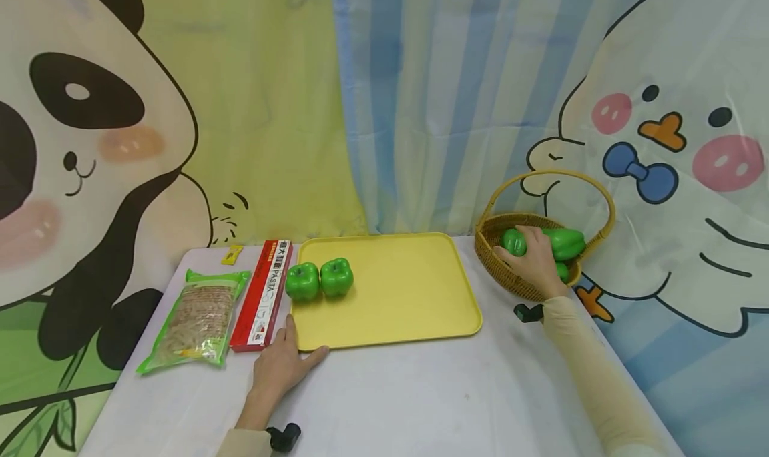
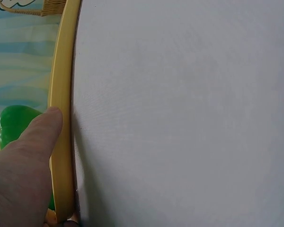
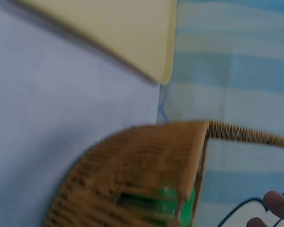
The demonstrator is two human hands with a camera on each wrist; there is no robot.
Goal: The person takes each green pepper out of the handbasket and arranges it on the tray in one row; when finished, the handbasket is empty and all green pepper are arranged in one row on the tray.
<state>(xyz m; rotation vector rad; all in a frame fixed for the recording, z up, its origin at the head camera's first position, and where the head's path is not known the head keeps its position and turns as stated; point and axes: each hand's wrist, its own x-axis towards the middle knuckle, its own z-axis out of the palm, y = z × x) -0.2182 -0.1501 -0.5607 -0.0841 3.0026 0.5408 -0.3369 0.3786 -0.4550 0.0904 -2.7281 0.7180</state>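
Note:
My left hand (image 1: 282,367) rests at the near left corner of the yellow tray (image 1: 408,290), its thumb (image 2: 45,125) laid straight against the near rim. Two green bell peppers (image 1: 336,277) stand side by side at the tray's left end. Over the wicker basket (image 1: 507,273) at the right, my right hand (image 1: 537,260) reaches in, fingers and thumb spread about a green bell pepper (image 1: 513,242). In the right wrist view, the fingertips (image 3: 279,205) show nothing between them. A long green vegetable (image 1: 565,243) and another green item (image 1: 562,271) also lie in the basket.
Left of the tray lie a red and white pasta box (image 1: 261,297) and a green-edged bag of noodles (image 1: 195,317). A small yellow packet (image 1: 231,254) sits behind them. The basket's tall handle (image 1: 555,172) arches above its contents. Printed curtains (image 1: 420,110) hang behind the white table (image 1: 420,397).

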